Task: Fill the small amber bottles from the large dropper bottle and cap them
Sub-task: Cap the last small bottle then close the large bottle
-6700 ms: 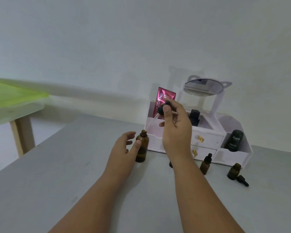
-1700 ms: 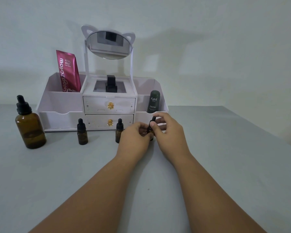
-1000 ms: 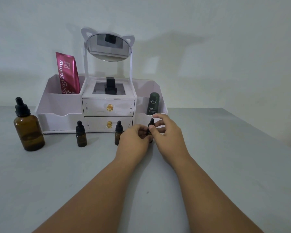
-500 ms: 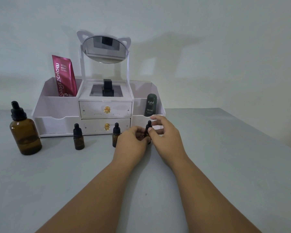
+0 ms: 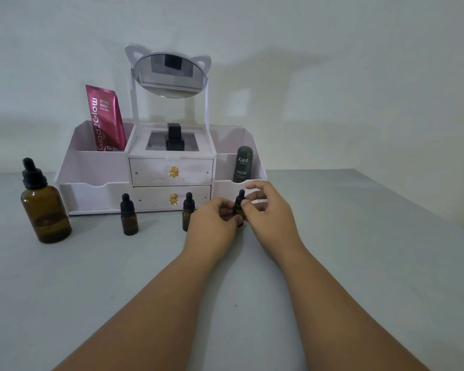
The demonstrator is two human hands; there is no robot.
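Note:
Three small amber bottles with black dropper caps stand on the grey table in front of the organiser. The left one (image 5: 129, 215) and the middle one (image 5: 187, 211) stand free. The right one (image 5: 239, 207) is between my hands: my left hand (image 5: 212, 223) grips its body and my right hand (image 5: 268, 210) pinches its black dropper cap with thumb and forefinger. The large amber dropper bottle (image 5: 42, 204), capped and partly filled, stands at the far left.
A white cosmetic organiser (image 5: 91, 170) with two drawers and a cat-ear mirror (image 5: 169, 73) stands behind the bottles. It holds a pink tube (image 5: 105, 119), a black bottle (image 5: 175, 137) and a dark green Kahf bottle (image 5: 243, 164). The table's right edge runs diagonally at the right.
Over several seconds the large bottle was capped and set at the left. In the last second both hands stay on the right small bottle, my right fingers shifting slightly on its cap.

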